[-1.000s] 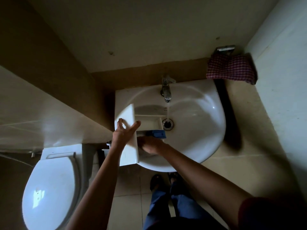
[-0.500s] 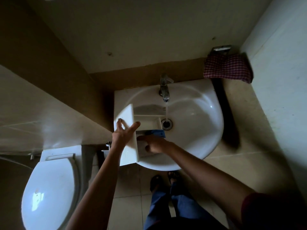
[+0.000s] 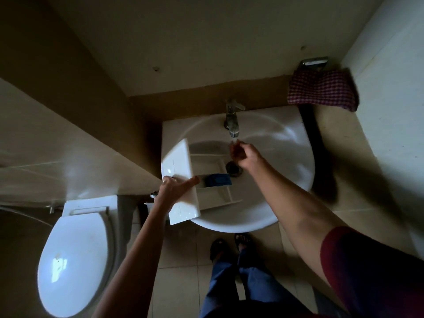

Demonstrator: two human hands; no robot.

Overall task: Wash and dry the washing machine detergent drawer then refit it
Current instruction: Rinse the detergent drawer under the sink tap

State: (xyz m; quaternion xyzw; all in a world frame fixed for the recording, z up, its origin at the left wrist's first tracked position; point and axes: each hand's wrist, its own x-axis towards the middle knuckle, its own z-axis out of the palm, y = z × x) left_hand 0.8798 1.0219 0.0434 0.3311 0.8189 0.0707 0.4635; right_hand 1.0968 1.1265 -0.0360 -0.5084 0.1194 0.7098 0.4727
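Water runs from the chrome tap (image 3: 232,120) onto the fingers of our right hand (image 3: 245,154), which we hold loosely curled under the stream, gripping nothing. Our left hand (image 3: 171,191) has its grip on the white plastic detergent drawer (image 3: 183,177): palm and fingers lie spread against the flat front panel, thumb over its near edge. The drawer lies across the left side of the white ceramic basin (image 3: 286,161), its open compartments facing up and reaching toward the drain (image 3: 234,168), its front panel standing tilted past the basin's left rim and overhanging the front edge. A blue insert (image 3: 219,179) sits in the middle compartment, just beside the drain.

The right half of the bowl is open. To the left, a white toilet with its lid shut (image 3: 75,260) stands near the basin, leaving only a narrow gap. A red checked cloth (image 3: 321,90) hangs on the wall behind the basin's right corner, well apart from both hands.
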